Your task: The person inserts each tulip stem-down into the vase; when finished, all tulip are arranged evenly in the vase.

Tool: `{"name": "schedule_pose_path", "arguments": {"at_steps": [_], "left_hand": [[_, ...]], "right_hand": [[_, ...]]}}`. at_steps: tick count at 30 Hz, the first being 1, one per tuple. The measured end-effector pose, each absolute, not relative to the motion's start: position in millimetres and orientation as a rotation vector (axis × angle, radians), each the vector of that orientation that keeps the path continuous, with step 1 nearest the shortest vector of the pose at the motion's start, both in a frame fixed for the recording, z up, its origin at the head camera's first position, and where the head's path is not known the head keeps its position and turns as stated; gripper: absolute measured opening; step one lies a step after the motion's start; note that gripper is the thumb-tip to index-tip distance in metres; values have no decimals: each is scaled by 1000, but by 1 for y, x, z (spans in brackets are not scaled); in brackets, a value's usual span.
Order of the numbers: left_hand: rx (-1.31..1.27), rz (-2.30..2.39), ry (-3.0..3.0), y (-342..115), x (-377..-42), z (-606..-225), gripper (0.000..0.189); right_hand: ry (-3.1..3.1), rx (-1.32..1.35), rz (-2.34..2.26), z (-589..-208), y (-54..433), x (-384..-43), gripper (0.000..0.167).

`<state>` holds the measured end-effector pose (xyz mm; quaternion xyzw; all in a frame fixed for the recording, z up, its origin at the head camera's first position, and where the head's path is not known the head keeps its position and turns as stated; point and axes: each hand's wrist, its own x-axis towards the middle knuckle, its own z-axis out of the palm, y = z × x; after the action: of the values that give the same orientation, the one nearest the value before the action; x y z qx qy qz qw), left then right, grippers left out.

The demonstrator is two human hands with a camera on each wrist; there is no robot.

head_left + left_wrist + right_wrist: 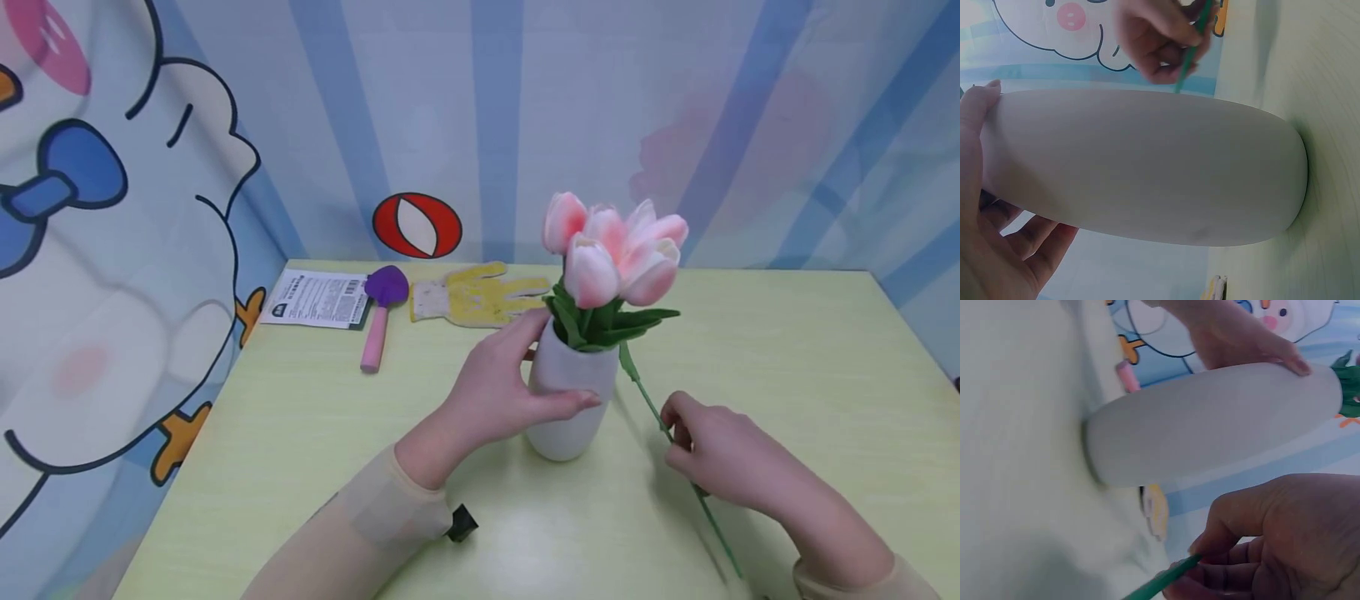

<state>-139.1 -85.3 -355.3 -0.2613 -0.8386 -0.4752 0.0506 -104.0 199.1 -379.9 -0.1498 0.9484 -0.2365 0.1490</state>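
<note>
A white vase [567, 433] stands upright on the table, holding pink-and-white artificial tulips [592, 271] with green leaves. My left hand [495, 379] grips the vase near its rim, thumb across the front and fingers behind. The left wrist view shows the smooth vase wall [1147, 169] with the thumb and fingers on either side of its upper end. To the right of the vase, my right hand [720, 450] pinches a thin green tulip stem [716, 529] between thumb and fingers. The stem slants up behind the vase's right side, where its upper end is lost among the blooms.
At the table's back left lies a printed seed packet [318, 298], with a toy shovel [378, 333] with purple blade and pink handle beside it. A yellow-and-white work glove [476, 298] lies behind the vase. A patterned backdrop [420, 100] rises along the table's back edge.
</note>
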Motion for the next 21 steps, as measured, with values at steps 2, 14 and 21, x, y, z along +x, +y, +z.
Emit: {"name": "schedule_pose_path", "arguments": {"at_steps": [2,14,21], "left_hand": [[-794,-1444,-2556,-85,-139,-355,73],[-795,-1438,-2546,-85,-141,-356,71],[-797,-1442,-2560,-85,-140,-356,71]], "right_hand": [[2714,-441,-752,-370,199,-107,25],[2631,-512,-1188,-329,197,-119,24],[2588,-645,-1531,-313,192,-129,21]]}}
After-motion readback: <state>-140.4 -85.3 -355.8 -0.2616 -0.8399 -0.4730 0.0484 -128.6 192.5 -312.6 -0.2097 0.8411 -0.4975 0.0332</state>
